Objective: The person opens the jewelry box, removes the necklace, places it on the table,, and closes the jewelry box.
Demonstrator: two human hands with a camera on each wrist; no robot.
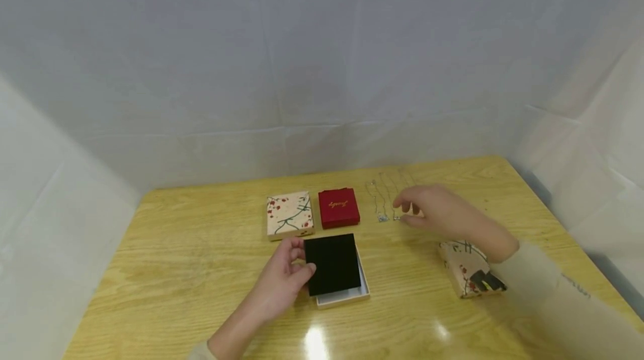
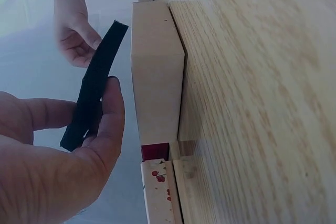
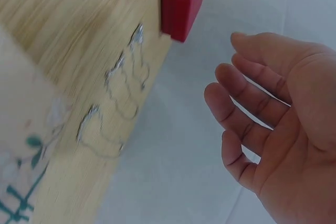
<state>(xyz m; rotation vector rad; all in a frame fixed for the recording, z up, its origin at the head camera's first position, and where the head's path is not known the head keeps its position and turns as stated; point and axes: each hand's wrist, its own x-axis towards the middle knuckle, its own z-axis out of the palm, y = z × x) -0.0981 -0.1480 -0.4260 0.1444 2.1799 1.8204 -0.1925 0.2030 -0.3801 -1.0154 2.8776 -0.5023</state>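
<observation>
My left hand (image 1: 282, 282) pinches a thin black square pad (image 1: 332, 264) between thumb and fingers. The left wrist view shows that pad (image 2: 97, 82) tilted and raised above a pale cardboard box (image 2: 157, 77). In the head view the pad covers most of this box (image 1: 347, 299), whose whitish inside shows along the front and right edges. My right hand (image 1: 435, 212) hovers over thin silver necklaces, close to one pendant (image 1: 396, 218). In the right wrist view its fingers (image 3: 247, 121) are loosely bent, nothing between them. Three necklaces lie apart there, one (image 3: 137, 35) nearest the red box.
A red box (image 1: 339, 208) with gold lettering stands behind the pale box. Left of it lies a floral-patterned box piece (image 1: 290, 216). Under my right forearm is another floral piece (image 1: 465, 270) with a black bow (image 1: 488, 282). White cloth (image 1: 302, 69) hangs behind the wooden table (image 1: 176, 270).
</observation>
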